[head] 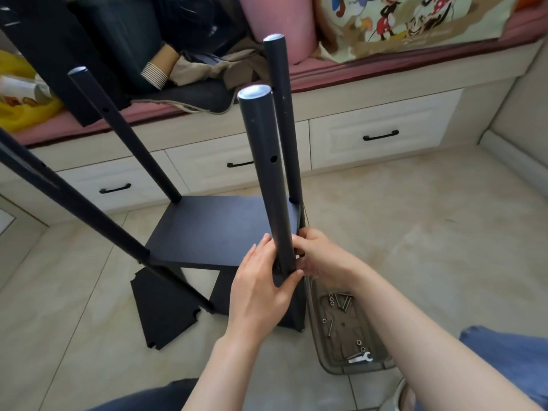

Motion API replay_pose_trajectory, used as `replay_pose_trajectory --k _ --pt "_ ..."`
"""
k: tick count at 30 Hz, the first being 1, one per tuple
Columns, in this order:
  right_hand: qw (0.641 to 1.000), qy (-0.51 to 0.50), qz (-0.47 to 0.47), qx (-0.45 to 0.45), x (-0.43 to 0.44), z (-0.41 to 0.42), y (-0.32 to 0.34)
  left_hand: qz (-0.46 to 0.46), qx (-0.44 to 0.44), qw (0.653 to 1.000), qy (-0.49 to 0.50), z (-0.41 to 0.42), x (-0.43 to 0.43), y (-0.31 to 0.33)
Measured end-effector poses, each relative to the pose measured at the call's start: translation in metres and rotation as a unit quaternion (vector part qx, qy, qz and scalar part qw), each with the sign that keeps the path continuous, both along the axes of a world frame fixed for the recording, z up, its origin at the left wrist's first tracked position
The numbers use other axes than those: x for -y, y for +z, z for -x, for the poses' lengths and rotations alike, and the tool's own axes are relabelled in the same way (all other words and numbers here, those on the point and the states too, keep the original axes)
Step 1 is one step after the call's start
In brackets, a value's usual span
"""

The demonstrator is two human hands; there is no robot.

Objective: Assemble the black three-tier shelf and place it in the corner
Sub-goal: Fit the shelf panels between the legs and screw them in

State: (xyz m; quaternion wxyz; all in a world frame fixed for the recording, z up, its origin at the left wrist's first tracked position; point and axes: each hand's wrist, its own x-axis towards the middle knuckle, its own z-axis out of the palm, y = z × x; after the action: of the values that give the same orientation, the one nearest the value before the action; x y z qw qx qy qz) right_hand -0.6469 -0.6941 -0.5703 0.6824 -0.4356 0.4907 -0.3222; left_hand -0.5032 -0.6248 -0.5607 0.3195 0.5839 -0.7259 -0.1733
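Shelf (pixel 219 229) half-built, matte black

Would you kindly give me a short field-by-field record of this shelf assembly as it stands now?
left hand: grips the nearest black round pole near its foot
right hand: fingers curled against that pole at the board corner
black square shelf board: raised, other poles at its corners
lower black notched board: on the tiled floor beneath
clear plastic tray: on floor, right; holds silver bolts and a small silver wrench
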Motion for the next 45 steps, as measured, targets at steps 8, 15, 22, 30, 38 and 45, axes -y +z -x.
replay_pose_trajectory --k 8,15,22,30,38,45 --pt "1.000 0.020 0.017 -0.003 -0.001 0.004 -0.001 0.034 0.104 0.994 -0.003 -0.006 0.003 -0.006" --pt "0.999 0.027 0.009 0.023 -0.005 0.014 -0.001 0.061 0.153 0.986 0.020 -0.006 0.001 -0.010" --pt "0.991 -0.074 -0.084 -0.076 -0.013 0.057 -0.054 0.077 0.167 0.982 0.030 -0.007 0.003 -0.013" --pt "0.945 -0.036 -0.155 -0.285 -0.043 0.067 -0.164 0.168 0.170 0.970 0.039 -0.007 0.007 -0.028" --pt "0.921 0.059 -0.083 -0.376 -0.043 0.048 -0.210 0.215 0.160 0.963 0.043 -0.006 0.012 -0.039" --pt "0.899 0.088 0.009 -0.429 -0.037 0.043 -0.235 0.223 0.155 0.961 0.049 -0.004 0.015 -0.043"
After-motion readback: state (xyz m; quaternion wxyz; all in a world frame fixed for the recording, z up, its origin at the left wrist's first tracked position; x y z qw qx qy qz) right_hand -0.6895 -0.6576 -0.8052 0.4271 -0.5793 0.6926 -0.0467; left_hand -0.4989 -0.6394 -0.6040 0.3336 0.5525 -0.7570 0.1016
